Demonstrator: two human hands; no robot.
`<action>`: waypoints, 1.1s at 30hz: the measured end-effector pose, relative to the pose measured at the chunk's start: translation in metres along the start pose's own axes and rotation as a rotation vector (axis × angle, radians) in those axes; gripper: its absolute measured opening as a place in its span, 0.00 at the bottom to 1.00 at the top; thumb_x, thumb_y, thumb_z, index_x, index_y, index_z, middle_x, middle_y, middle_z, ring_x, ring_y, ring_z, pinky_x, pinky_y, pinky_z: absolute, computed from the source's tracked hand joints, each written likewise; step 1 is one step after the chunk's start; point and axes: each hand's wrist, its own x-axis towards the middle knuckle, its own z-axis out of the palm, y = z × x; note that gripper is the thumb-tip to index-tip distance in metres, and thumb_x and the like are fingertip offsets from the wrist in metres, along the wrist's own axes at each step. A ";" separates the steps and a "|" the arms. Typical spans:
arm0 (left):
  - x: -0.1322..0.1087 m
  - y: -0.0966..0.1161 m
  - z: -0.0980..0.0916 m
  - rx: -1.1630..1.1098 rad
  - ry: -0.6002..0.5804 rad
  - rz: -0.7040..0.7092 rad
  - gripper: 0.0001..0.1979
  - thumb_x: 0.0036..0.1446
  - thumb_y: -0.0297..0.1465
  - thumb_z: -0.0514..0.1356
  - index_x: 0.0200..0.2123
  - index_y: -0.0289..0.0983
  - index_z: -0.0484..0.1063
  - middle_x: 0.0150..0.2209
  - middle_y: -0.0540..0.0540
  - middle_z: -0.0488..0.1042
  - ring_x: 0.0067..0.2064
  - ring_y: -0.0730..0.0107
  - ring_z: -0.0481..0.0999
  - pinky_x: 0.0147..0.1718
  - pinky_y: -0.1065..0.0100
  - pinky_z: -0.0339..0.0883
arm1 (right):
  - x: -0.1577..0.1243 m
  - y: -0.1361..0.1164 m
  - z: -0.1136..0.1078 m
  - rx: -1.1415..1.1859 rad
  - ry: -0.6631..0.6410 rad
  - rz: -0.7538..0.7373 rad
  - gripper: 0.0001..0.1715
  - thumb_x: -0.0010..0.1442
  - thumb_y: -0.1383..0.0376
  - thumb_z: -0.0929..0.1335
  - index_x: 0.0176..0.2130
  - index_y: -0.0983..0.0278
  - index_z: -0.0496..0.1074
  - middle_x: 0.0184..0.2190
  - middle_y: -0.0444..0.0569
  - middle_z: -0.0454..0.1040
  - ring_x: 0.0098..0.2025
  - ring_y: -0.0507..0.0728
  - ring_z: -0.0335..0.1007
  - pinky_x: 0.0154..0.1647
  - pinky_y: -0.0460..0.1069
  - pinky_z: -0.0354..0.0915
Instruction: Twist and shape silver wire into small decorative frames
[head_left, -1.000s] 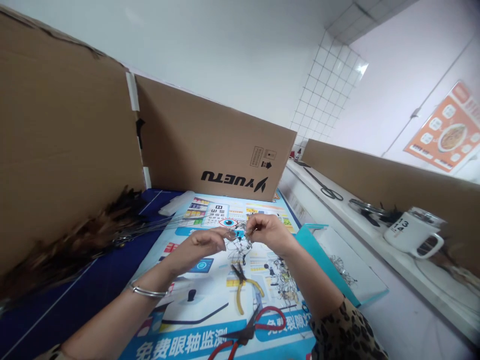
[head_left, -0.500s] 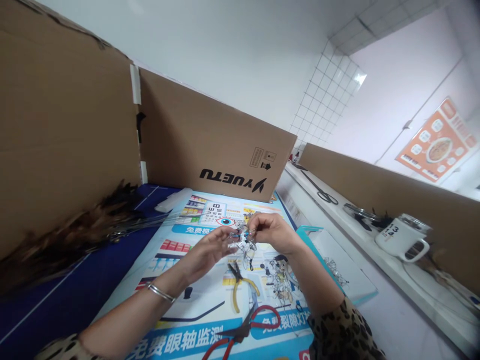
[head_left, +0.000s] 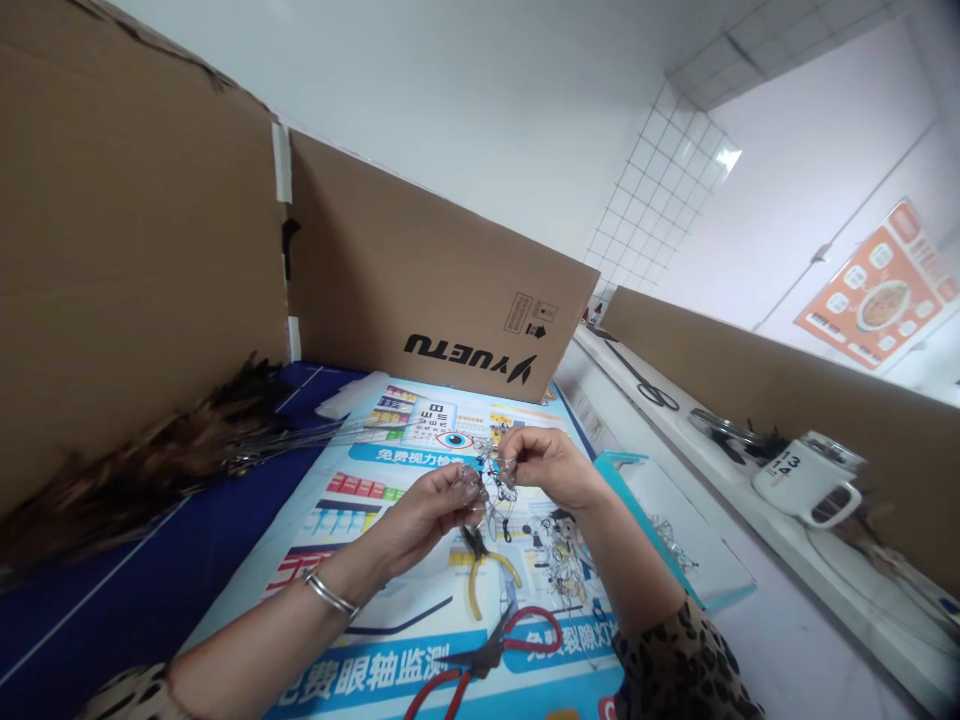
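A tangled piece of thin silvery wire with small dark bits hangs between my two hands above the printed sheet. My left hand, a silver bangle on its wrist, pinches the wire's left side with thumb and fingers. On the other side, my right hand is closed on the upper part of the same piece, fingertips pressed together. Fine details of the wire are too small to make out. Yellow-handled pliers lie just below the hands. Nearer to me are red-handled scissors, blades spread.
A wire heap lies beside my right forearm. Further right is a teal-edged tray with more wire. Brown feathers lie at left. Cardboard panels stand behind. A white mug and black scissors are on the ledge.
My left hand has drawn slightly down, and its fingers have closed from a looser spread to a pinch. My right hand stays almost in place. The view has shifted a little.
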 end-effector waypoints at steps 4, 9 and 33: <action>0.002 -0.003 -0.006 0.092 0.070 0.028 0.07 0.50 0.30 0.63 0.28 0.34 0.67 0.26 0.50 0.70 0.27 0.75 0.68 0.30 0.71 0.62 | -0.002 0.005 -0.005 -0.005 0.033 -0.026 0.06 0.43 0.75 0.68 0.24 0.65 0.69 0.23 0.42 0.67 0.26 0.49 0.62 0.27 0.45 0.61; 0.006 -0.003 -0.014 0.159 0.145 0.048 0.07 0.50 0.29 0.63 0.29 0.35 0.67 0.28 0.51 0.71 0.27 0.77 0.68 0.30 0.72 0.61 | -0.004 0.014 -0.013 -0.006 0.118 -0.027 0.07 0.41 0.76 0.68 0.23 0.65 0.69 0.23 0.42 0.68 0.26 0.49 0.62 0.28 0.45 0.60; -0.009 -0.002 0.011 -0.277 -0.001 0.098 0.21 0.53 0.23 0.55 0.51 0.45 0.61 0.50 0.43 0.65 0.51 0.56 0.66 0.44 0.52 0.65 | 0.016 0.009 -0.011 -0.262 0.082 0.049 0.06 0.42 0.75 0.67 0.25 0.67 0.70 0.23 0.42 0.68 0.26 0.48 0.62 0.28 0.44 0.60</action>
